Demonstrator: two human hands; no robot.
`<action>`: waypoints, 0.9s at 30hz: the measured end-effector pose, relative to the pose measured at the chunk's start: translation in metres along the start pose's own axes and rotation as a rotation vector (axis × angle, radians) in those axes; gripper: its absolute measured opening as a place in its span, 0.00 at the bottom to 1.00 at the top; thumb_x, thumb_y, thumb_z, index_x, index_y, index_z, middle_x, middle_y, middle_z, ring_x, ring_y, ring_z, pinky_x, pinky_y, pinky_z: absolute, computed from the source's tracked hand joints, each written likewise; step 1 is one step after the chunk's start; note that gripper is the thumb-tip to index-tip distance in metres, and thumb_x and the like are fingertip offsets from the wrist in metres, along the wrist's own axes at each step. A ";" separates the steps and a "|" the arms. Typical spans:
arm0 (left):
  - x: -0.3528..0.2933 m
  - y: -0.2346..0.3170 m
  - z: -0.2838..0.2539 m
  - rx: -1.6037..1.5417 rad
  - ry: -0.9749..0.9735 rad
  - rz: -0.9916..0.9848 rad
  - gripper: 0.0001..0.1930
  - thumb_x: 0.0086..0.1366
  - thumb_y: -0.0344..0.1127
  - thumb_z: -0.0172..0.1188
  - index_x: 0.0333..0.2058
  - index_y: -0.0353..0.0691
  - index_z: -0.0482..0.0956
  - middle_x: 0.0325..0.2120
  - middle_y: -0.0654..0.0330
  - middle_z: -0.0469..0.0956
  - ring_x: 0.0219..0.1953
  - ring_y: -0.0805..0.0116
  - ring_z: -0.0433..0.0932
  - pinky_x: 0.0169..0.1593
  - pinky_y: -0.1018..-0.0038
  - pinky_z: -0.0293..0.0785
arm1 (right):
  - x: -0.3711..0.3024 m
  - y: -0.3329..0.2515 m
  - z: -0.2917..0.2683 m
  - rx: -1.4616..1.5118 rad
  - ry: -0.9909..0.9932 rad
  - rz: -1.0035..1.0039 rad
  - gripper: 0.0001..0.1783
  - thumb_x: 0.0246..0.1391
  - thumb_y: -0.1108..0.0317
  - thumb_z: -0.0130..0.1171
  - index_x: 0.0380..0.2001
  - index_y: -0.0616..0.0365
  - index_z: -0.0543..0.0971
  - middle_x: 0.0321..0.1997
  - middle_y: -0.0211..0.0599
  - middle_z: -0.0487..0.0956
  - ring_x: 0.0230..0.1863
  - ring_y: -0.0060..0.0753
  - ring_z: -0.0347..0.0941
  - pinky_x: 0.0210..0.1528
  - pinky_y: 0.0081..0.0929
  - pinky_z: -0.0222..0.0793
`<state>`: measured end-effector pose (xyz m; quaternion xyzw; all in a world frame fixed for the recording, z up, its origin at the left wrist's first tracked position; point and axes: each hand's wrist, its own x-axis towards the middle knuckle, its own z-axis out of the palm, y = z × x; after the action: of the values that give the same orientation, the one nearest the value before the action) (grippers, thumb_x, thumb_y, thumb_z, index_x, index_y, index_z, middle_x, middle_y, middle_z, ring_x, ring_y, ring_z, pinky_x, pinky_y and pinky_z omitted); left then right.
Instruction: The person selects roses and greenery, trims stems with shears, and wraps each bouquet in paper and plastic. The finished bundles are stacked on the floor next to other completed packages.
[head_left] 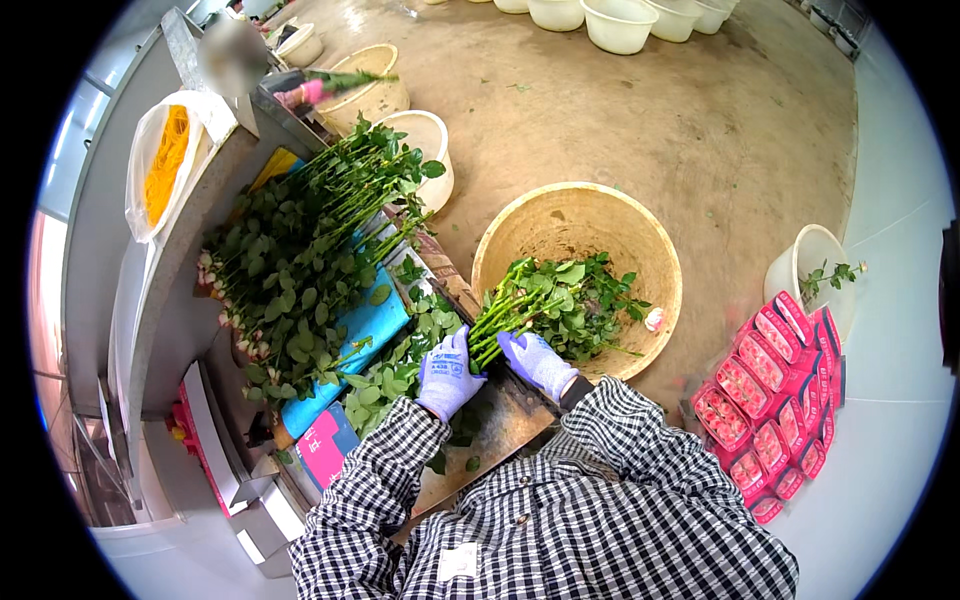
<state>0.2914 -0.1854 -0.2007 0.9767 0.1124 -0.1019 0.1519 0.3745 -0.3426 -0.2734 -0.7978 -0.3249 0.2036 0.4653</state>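
A bunch of green rose stems [496, 327] lies across the work table's right edge, its cut ends toward me. My left hand [449, 378], in a lavender knit glove, is closed round the bunch from the left. From the other side my right hand [540, 364], gloved alike, has its fingers closed against the same stems; their tips are partly hidden. Beyond the bunch, loose leaves and cuttings [585, 315] fill part of a large tan tub [655, 235]. Leafy sprigs [385, 385] lie beside my left hand.
Many long-stemmed roses [300, 260] are heaped on the table at left, by a blue sheet [368, 335]. Pink printed flower sleeves [770, 400] hang at right near a white bucket [790, 265]. Another person's pink-gloved hand [313, 92] shows at the far left. White tubs [620, 28] line the back.
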 end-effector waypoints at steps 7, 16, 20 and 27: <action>0.000 -0.008 0.031 0.072 0.219 -0.055 0.36 0.44 0.43 0.71 0.52 0.41 0.67 0.39 0.56 0.74 0.42 0.57 0.76 0.46 0.64 0.72 | -0.125 0.001 -0.063 0.334 0.098 0.350 0.18 0.60 0.60 0.53 0.47 0.60 0.77 0.46 0.45 0.79 0.48 0.42 0.76 0.51 0.32 0.70; -0.036 -0.067 -0.077 -0.127 0.337 -0.040 0.27 0.47 0.40 0.66 0.48 0.41 0.71 0.36 0.51 0.78 0.40 0.52 0.79 0.43 0.61 0.75 | -0.331 -0.032 -0.050 -0.243 -0.148 0.844 0.31 0.46 0.42 0.64 0.42 0.57 0.75 0.36 0.42 0.79 0.38 0.39 0.76 0.43 0.32 0.70; -0.115 -0.095 -0.175 -0.315 0.521 0.020 0.21 0.48 0.33 0.64 0.42 0.39 0.72 0.35 0.49 0.79 0.36 0.53 0.79 0.41 0.66 0.75 | -0.340 -0.246 -0.151 -0.334 0.280 0.438 0.31 0.40 0.71 0.66 0.52 0.56 0.75 0.33 0.38 0.78 0.32 0.26 0.76 0.37 0.26 0.71; -0.230 -0.077 -0.162 -0.285 0.143 0.218 0.22 0.49 0.36 0.65 0.43 0.39 0.70 0.34 0.49 0.78 0.37 0.52 0.80 0.41 0.62 0.76 | -0.118 -0.416 -0.215 -0.450 0.589 -0.081 0.14 0.58 0.64 0.56 0.42 0.62 0.82 0.35 0.30 0.82 0.30 0.16 0.70 0.35 0.15 0.66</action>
<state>0.0796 -0.1054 -0.0169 0.9565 0.0299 0.0017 0.2902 0.2897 -0.4093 0.1973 -0.8911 -0.2450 -0.1299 0.3593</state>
